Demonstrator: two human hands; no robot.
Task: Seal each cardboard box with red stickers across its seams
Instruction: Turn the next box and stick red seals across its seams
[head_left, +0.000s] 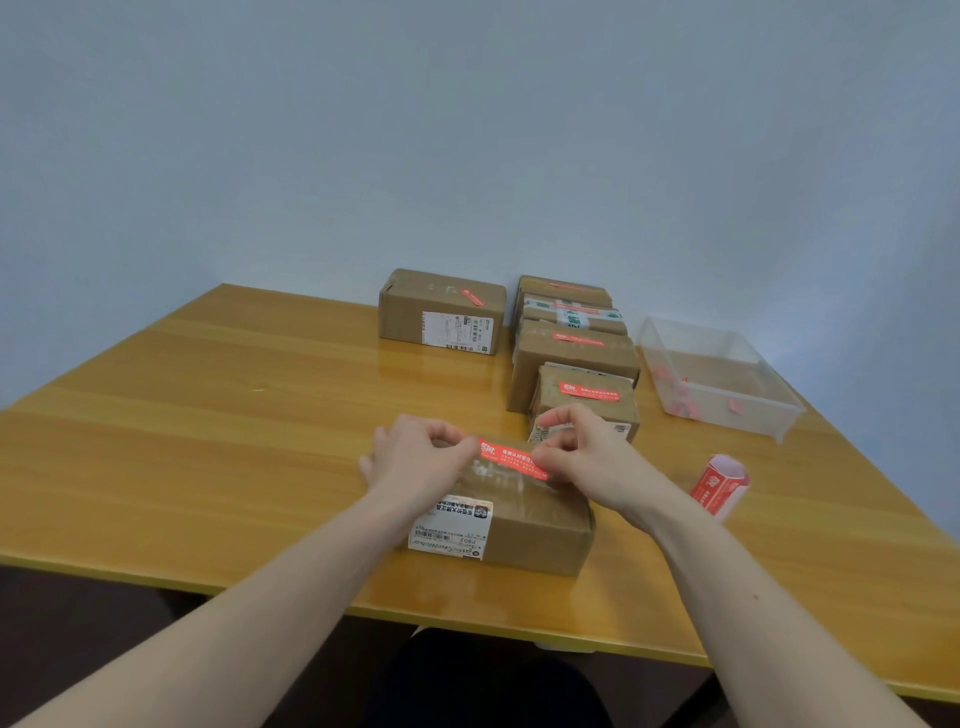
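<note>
A red sticker (511, 457) is stretched between both hands over the far end of the box (511, 512). Its left end is pinched by the left hand (418, 457), its right end by the right hand (574, 449). A sticker roll (719, 484) lies right of the right hand.

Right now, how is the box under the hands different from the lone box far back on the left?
The near box lies by the table's front edge; the far box sits by the wall. The near box's red sticker is pinched at its ends by the left hand and right hand; the far box's sticker is untouched. Both are brown cardboard with white labels.
</note>
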